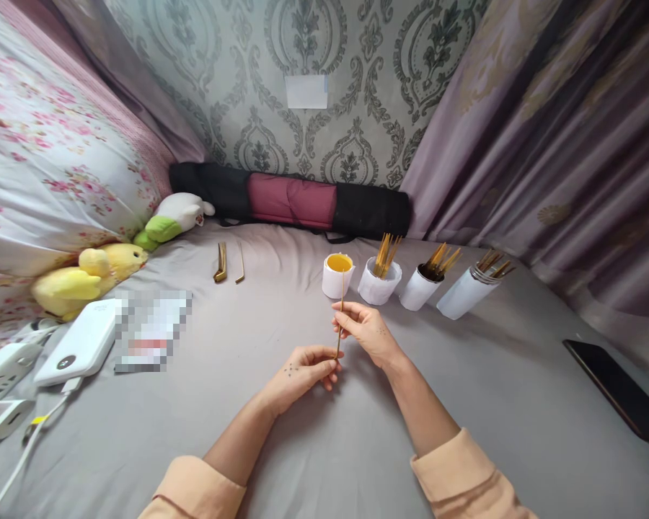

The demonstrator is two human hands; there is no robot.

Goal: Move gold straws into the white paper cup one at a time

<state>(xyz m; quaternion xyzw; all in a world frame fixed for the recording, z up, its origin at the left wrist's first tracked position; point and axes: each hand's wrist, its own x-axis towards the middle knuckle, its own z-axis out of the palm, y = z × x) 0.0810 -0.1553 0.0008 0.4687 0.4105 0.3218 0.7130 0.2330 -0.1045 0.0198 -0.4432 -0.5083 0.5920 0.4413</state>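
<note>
Both hands are on one thin gold-coloured stick [341,292], held nearly upright over the grey sheet. My right hand [366,328] pinches it around the middle with thumb and fingertips. Below and to the left, my left hand [309,369] pinches the stick's lower end, which the fingers partly hide. The top of the stick overlaps a white-wrapped cup with a yellow inside [336,282] just beyond the hands. To its right stand a second white cup [377,290], a third one [417,292] and a taller tilted one [462,297], each with several thin sticks poking out.
A bundle of gold bent-ended sticks [221,263] and a single bent stick [241,263] lie at the left. A power bank [81,342], a blurred packet [154,331] and plush toys [97,274] are farther left. A phone [616,389] lies right; a black-and-maroon roll bag [292,200] lines the wall.
</note>
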